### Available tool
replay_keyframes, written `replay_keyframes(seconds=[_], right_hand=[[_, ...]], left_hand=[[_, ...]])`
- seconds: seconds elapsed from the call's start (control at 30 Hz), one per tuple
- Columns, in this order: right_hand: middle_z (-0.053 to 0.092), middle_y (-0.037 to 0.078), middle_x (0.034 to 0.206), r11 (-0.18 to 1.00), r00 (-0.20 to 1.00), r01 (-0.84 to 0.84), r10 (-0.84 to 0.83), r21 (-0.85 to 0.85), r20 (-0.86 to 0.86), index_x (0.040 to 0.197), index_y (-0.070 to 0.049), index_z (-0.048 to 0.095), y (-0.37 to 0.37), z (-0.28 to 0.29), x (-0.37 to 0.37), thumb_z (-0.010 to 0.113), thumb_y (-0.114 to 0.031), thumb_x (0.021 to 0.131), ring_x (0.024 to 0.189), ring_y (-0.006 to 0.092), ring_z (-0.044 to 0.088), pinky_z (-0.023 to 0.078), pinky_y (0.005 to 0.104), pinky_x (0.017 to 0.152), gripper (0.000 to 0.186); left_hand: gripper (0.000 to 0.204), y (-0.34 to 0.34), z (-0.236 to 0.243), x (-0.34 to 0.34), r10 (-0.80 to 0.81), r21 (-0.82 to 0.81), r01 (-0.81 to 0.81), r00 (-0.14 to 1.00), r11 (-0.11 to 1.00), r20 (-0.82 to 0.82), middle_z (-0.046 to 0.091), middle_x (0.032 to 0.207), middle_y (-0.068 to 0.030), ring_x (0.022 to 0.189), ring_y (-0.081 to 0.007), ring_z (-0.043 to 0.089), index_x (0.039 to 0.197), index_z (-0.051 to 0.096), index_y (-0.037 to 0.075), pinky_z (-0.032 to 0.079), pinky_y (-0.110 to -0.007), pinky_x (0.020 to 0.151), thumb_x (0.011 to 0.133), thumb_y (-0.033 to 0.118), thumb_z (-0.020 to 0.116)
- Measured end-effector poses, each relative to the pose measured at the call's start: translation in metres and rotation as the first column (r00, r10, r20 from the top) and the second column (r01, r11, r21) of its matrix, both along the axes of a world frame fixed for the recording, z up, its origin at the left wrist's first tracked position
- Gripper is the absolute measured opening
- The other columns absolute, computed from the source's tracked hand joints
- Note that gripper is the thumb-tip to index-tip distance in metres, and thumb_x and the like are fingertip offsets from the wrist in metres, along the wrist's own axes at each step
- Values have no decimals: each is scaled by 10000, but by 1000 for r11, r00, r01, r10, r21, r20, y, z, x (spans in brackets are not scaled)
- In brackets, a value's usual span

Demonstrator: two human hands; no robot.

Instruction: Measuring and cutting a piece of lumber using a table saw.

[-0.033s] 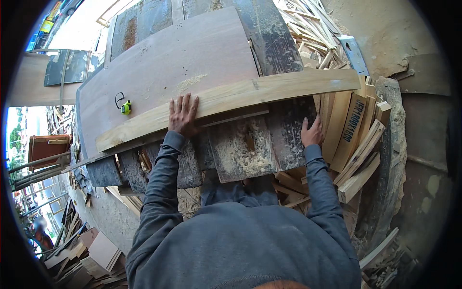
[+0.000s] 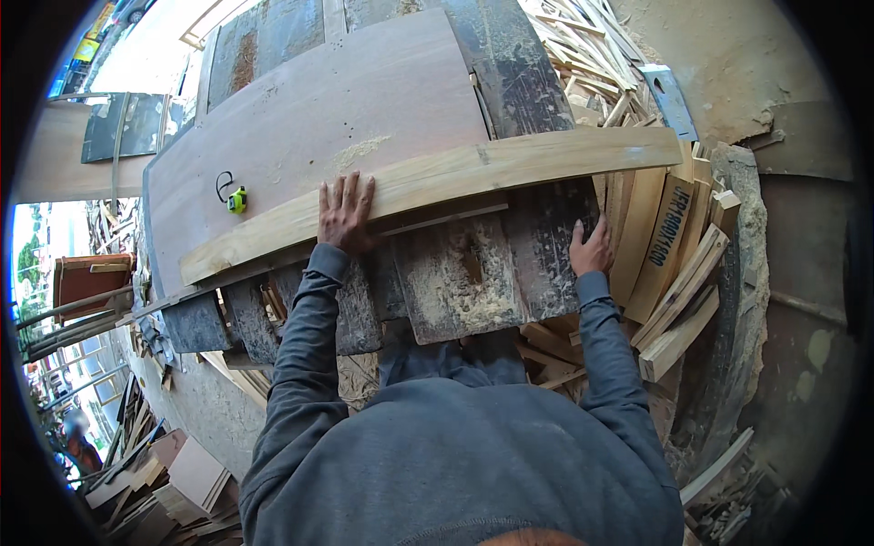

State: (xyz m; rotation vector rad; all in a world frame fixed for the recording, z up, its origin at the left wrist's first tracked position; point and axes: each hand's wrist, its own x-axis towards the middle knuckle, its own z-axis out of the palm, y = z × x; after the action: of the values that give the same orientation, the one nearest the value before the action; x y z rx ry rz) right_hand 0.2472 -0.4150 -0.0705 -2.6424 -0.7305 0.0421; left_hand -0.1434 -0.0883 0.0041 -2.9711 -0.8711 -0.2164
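Observation:
A long pale wooden plank (image 2: 455, 176) lies across the work table, its right end reaching past the table edge over stacked timber. Fingers spread, my left hand (image 2: 345, 218) rests flat on the plank's near edge, left of its middle. My right hand (image 2: 592, 247) is at the right edge of the dark, worn table boards (image 2: 546, 255), below the plank and apart from it, thumb and fingers parted with nothing held. Under the plank lies a pinkish plywood sheet (image 2: 291, 127). A green tape measure (image 2: 237, 200) with a black strap sits on that sheet, beyond the plank.
Stacked timber beams (image 2: 663, 237) lean at the table's right side. Thin wood offcuts (image 2: 583, 55) pile up at the far right, beside a blue-grey metal plate (image 2: 669, 102). A narrow strip (image 2: 446, 219) lies near the plank. More board scraps (image 2: 191, 482) heap at lower left.

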Motion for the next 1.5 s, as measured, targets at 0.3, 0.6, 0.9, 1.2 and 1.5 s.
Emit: replay_keyframes(seconds=[0.3,0.6,0.9,1.2,1.5], right_hand=[[517,250,1443,1000,999,-17,17,16,28,1526,-92,386,3,3,-2,562,-472,989,1277,459,534,445,545,1039,681],[540,239,1408,1000,1000,-5,5,15,24,1520,-110,398,4,3,-4,565,-477,981,1248,455,550,455,543,1016,673],[553,241,1386,1000,999,-5,4,21,37,1513,-112,408,5,5,-2,577,-479,973,1227,451,564,462,538,1009,674],[561,236,1390,1000,1000,1,-1,15,16,1508,-105,421,5,11,-4,594,-475,967,1229,448,569,463,534,1016,677],[574,238,1351,999,1000,-11,10,41,12,1489,-88,436,1,13,-3,603,-457,964,1212,442,576,473,528,1003,663]], left_hand=[[1170,48,2,23,-11,7,11,999,1000,32,413,1555,-228,1410,-469,409,1563,401,134,258,-700,1154,604,614,869],[1232,69,-1,31,-9,17,9,1000,1000,19,388,1582,-229,1418,-470,407,1581,368,120,265,-675,1160,569,590,889],[1203,88,-5,35,-20,59,19,1000,998,16,399,1569,-222,1413,-468,410,1576,373,128,278,-690,1150,598,614,878],[1222,110,-7,44,-7,57,9,1000,998,-25,394,1580,-224,1421,-468,408,1583,363,131,260,-685,1163,599,647,873],[1221,140,-6,60,-8,62,9,1000,998,-22,371,1593,-220,1428,-467,395,1591,340,136,275,-686,1155,612,642,865]])
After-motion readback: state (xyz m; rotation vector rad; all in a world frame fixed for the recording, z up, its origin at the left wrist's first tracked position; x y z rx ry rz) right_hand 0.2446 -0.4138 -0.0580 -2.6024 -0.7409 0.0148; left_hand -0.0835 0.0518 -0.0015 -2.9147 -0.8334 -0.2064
